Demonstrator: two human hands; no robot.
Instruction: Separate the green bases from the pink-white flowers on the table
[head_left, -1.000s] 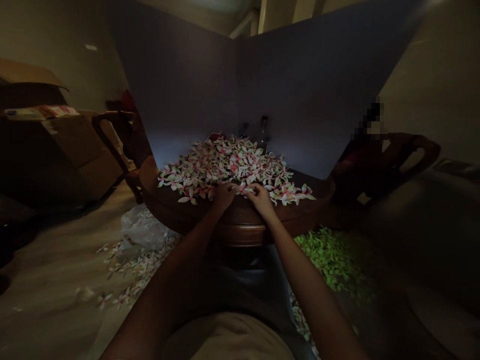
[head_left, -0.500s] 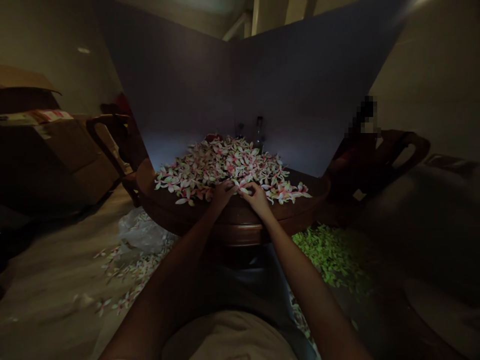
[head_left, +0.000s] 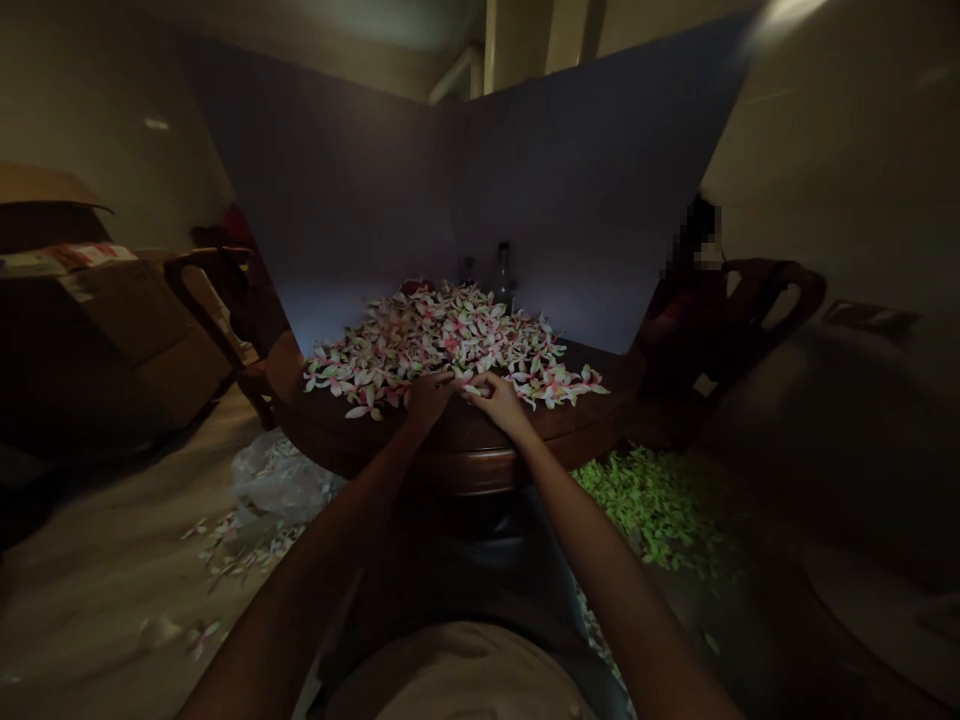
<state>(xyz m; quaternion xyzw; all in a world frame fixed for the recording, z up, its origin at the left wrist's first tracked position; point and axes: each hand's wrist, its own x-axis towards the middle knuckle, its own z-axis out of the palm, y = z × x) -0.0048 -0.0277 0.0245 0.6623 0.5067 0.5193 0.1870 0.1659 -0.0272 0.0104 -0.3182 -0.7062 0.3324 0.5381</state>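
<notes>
Pink-and-white blossoms lay in a broad heap on a round dark wooden table, spreading from the far side of the top almost to the edge nearest the person. The left hand and the right hand rested at the near edge of the heap, close together, both curled narrow with the fingers drawn in. The right hand's fingertips met a pale blossom lying between the hands, but the picture did not show whether either hand had hold of it. Behind the heap stood a glass bottle, and a folded blue-grey board rose in a corner shape beyond the table. On the floor to the left, a crumpled plastic bag lay among scattered blossoms, while a drift of green plant scraps covered the floor to the right. Dark wooden chairs stood on either side, one at the left and one at the right. Another person was beside the right-hand chair, too dim and blurred to make out in detail, and a cardboard box sat at the far left.
</notes>
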